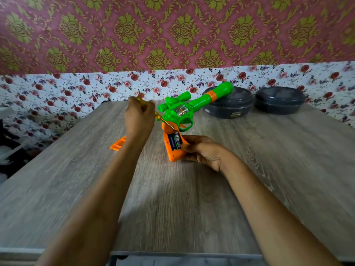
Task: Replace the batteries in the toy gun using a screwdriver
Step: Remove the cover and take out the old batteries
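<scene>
A green toy gun (194, 104) with an orange grip (173, 150) lies on the wooden table (192, 198), barrel pointing to the far right. Its battery compartment is open and batteries (174, 141) show inside the grip. My right hand (201, 150) holds the grip from the right side. My left hand (139, 117) grips a yellow-handled screwdriver (159, 117), whose metal tip reaches the top of the open compartment. The orange compartment cover (117, 144) lies on the table to the left, partly behind my left forearm.
Two dark grey round lidded containers (230, 104) (279, 100) stand at the back right of the table, the gun's barrel reaching over the nearer one. A floral cloth (57, 96) hangs behind the table. Dark objects lie past the table's left edge.
</scene>
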Demonstrator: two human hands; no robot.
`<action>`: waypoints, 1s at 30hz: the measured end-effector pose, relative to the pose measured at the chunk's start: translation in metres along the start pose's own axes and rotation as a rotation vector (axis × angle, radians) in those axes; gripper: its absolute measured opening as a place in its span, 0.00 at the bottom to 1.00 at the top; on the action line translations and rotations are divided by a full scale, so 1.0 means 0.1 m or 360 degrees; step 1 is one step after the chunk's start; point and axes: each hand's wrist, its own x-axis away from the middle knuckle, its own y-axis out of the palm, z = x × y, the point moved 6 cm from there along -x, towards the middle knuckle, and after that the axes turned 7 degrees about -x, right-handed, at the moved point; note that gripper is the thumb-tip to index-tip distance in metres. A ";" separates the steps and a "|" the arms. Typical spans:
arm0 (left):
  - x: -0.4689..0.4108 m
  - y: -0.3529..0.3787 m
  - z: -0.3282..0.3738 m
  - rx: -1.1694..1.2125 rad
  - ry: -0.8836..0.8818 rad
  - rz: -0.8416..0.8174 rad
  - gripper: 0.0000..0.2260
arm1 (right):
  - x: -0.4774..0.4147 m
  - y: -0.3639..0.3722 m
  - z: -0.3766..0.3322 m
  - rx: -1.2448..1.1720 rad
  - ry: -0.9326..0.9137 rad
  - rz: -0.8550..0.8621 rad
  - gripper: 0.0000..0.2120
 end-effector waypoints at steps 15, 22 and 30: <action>0.27 -0.17 0.19 -0.0002 0.0544 0.0176 0.10 | 0.02 0.03 -0.01 0.0066 0.0002 -0.0016 0.18; 0.30 -0.13 0.21 -0.0032 0.0574 0.0109 0.10 | 0.01 0.03 0.00 0.0061 0.0007 -0.0015 0.17; 0.12 0.03 -0.48 0.0527 -0.0569 -0.0076 0.11 | 0.02 0.04 0.00 -0.0023 0.0014 -0.0085 0.18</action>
